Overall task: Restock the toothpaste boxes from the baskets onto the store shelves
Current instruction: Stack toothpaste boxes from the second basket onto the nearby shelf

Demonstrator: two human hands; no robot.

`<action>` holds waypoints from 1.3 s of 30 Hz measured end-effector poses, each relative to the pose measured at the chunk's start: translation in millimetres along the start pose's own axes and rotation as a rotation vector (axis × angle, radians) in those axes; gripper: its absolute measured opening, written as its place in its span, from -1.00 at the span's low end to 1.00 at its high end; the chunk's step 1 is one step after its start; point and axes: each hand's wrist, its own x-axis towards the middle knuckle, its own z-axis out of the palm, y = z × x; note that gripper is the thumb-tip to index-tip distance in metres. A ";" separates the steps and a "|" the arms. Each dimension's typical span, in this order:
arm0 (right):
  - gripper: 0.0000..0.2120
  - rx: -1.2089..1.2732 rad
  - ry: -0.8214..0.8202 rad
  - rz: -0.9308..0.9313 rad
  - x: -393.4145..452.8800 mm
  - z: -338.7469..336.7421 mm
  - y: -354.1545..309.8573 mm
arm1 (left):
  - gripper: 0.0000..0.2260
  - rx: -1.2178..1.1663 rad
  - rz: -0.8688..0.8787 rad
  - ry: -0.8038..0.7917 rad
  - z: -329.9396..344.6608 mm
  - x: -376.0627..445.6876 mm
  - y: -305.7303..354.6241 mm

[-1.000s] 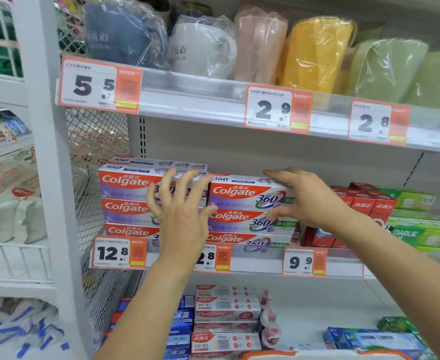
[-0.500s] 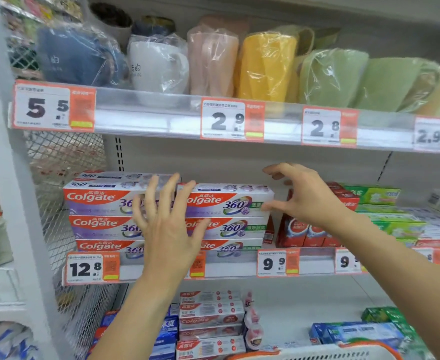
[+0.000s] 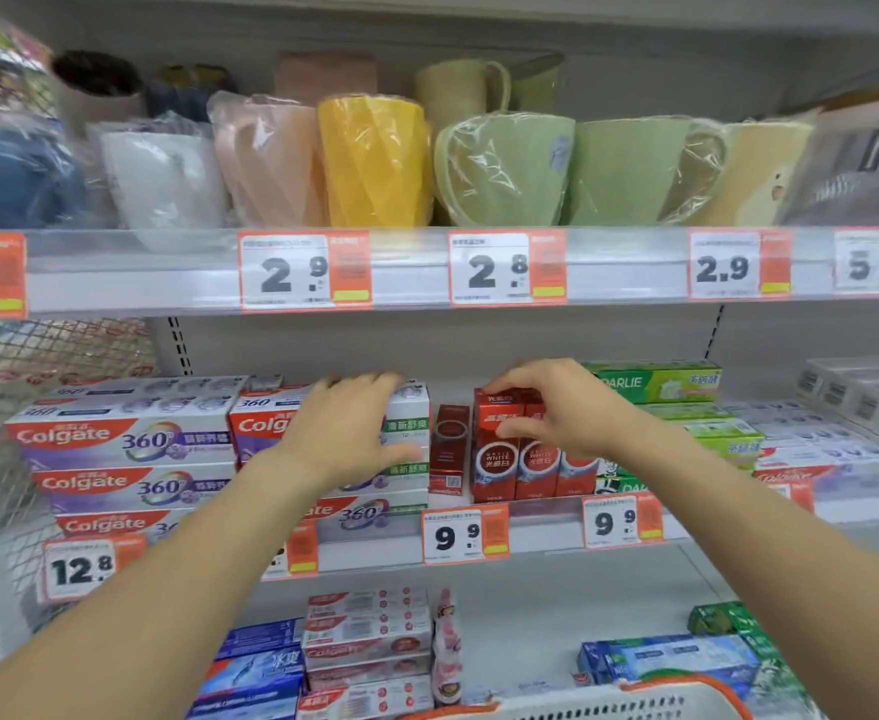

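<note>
Two stacks of white and red Colgate 360 toothpaste boxes lie flat on the middle shelf (image 3: 541,530), the left stack (image 3: 125,439) and the right stack (image 3: 409,407). My left hand (image 3: 344,433) rests on the right stack, with its fingers over the top box and its thumb stretched along the front. Just to the right stand upright red toothpaste boxes (image 3: 497,462). My right hand (image 3: 557,407) holds the top of them, fingers curled over the top and thumb on the front face. A single dark red box (image 3: 448,449) stands in the gap between the stacks.
Green Darlie boxes (image 3: 655,381) are stacked right of the red ones. Wrapped plastic cups (image 3: 375,163) fill the shelf above. More toothpaste boxes (image 3: 364,636) lie on the lower shelf. A white basket with an orange rim (image 3: 609,706) shows at the bottom edge. Wire mesh (image 3: 37,356) closes the left side.
The view has shifted right. My left hand moved from between the two Colgate stacks onto the right stack. My right hand dropped from mid-air onto the upright red boxes.
</note>
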 end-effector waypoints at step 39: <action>-0.67 0.762 0.010 0.075 -67.6 -27.2 -63.0 | -0.58 -1.316 -0.221 -0.145 37.3 -111.7 79.4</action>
